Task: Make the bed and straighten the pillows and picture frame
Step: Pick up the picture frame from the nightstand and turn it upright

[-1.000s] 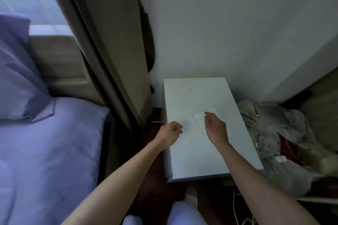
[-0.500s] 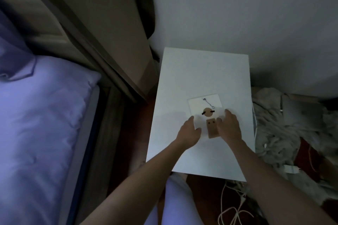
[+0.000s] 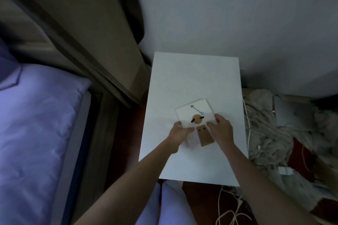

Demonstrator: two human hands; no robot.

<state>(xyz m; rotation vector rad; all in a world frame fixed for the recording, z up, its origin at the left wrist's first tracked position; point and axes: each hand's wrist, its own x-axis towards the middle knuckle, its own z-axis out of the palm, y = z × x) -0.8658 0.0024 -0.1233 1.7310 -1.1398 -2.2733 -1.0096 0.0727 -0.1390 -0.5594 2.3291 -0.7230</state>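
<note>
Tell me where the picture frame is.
Head view, centre: the picture frame is over the white nightstand, held between the left hand and right hand.

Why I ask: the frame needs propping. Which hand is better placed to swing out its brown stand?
Right, narrowly: the right hand lies along the brown stand of the picture frame; the left hand sits apart.

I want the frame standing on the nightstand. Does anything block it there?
Nothing visible does. The left hand and right hand grip the picture frame at its sides, back facing up, and the nightstand top around it shows no other object.
</note>
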